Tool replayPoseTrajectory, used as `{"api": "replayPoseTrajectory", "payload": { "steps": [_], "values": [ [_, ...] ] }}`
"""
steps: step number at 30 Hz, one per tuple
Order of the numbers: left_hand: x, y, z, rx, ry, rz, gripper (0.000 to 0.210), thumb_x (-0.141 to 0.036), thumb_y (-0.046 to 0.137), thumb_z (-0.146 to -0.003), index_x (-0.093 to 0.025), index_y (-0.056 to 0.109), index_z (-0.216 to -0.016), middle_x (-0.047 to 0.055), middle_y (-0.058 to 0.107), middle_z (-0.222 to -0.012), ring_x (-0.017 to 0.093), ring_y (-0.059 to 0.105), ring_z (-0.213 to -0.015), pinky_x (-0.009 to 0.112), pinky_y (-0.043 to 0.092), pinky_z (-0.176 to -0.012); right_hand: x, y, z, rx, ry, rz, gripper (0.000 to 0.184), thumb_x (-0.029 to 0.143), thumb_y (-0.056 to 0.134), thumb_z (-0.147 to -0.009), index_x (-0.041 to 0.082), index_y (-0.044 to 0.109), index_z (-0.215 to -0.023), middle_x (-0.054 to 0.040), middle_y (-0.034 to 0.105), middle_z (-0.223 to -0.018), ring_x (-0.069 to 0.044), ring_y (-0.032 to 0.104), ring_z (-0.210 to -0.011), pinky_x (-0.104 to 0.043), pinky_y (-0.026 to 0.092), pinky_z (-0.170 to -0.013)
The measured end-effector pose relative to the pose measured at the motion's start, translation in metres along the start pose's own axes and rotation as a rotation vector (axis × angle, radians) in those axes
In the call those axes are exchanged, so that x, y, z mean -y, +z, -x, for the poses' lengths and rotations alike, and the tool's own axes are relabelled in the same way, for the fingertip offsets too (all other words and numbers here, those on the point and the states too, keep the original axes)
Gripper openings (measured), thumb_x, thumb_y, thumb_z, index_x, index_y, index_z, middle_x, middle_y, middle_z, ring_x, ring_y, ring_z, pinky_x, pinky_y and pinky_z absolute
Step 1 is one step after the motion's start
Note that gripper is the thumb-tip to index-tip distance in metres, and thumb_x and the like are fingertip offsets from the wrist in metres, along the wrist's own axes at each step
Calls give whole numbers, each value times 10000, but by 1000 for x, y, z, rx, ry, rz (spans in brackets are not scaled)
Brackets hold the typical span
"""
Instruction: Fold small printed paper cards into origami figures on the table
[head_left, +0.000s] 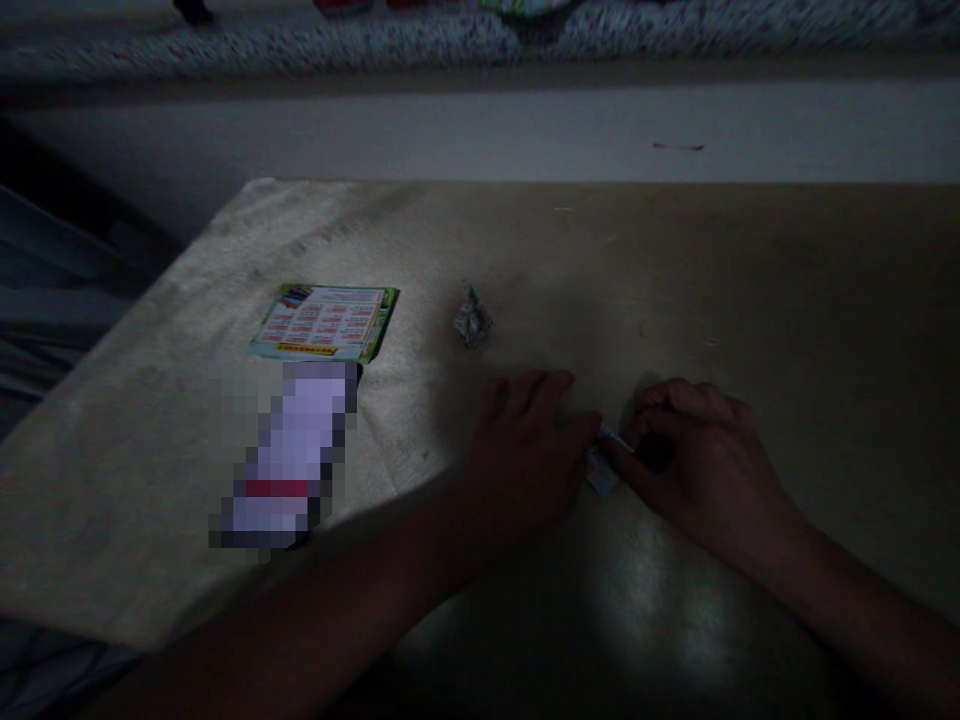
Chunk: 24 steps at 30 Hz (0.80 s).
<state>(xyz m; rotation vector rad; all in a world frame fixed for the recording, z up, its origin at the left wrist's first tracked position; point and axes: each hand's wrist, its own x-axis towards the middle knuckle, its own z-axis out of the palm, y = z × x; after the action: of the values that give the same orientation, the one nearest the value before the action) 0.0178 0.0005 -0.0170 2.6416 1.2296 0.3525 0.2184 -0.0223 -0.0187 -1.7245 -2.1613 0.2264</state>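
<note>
1. Apparently the step in hand is fine finger work, perhaps folding or shaping, on a small paper piece point(602, 476) between the two hands, low over the surface point(150, 440).
2. The right hand point(709, 455) seems to pinch the piece near its upper edge, thumb laid across it and the other fingers curled.
3. The left hand point(525, 450) reaches the piece's upper corner; its other fingers are spread, and I cannot tell whether it grips or merely steadies.
4. The next move, I judge, calls for a light, even hold from both sides, so that the thin piece neither slips nor tears.
5. A small crumpled-looking object point(472, 322) lies apart, beyond the left hand; its make is hard to read in this dimness.
6. To its left are a printed card point(326, 322), its text too small to read, and a pixelated, phone-like object point(292, 450).
7. Items on the speckled ledge point(247, 50) are cut off above.
</note>
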Motion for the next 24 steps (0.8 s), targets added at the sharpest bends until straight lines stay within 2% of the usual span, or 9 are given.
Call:
{"api": "replayPoseTrajectory", "payload": {
  "steps": [10, 14, 19, 24],
  "values": [
    [0, 0, -1, -8, 3, 7, 318, -319, 517, -976, -259, 671, -1247, 169, 484, -1489, 370, 455, -1343, 612, 342, -1067, -7, -9, 7, 45, 3, 3, 132, 383, 671, -851, 267, 700, -794, -52, 691, -936, -322, 627, -936, -523, 414, -856],
    [-2, 0, -1, -1, -18, 4, 305, -294, 512, -979, -255, 685, -1227, 162, 491, -1490, 358, 450, -1354, 586, 345, -1080, -6, -13, 7, 127, 33, -154, 123, 304, 643, -860, 253, 697, -762, -32, 707, -879, -262, 660, -854, -445, 465, -794],
    [-3, 0, -1, 7, -36, 25, 312, -293, 520, -977, -265, 683, -1242, 153, 494, -1488, 354, 445, -1359, 574, 342, -1090, 1, -16, 10, 204, 272, -385, 156, 360, 606, -898, 261, 708, -832, -6, 734, -794, -208, 682, -679, -361, 501, -630],
    [-1, 2, -1, -19, -69, 91, 302, -291, 543, -974, -283, 685, -1240, 134, 470, -1502, 332, 427, -1379, 547, 331, -1114, 7, -10, 6, 100, 368, -640, 177, 375, 740, -796, 246, 625, -832, -6, 729, -771, -200, 700, -679, -314, 532, -600]
  ]
}}
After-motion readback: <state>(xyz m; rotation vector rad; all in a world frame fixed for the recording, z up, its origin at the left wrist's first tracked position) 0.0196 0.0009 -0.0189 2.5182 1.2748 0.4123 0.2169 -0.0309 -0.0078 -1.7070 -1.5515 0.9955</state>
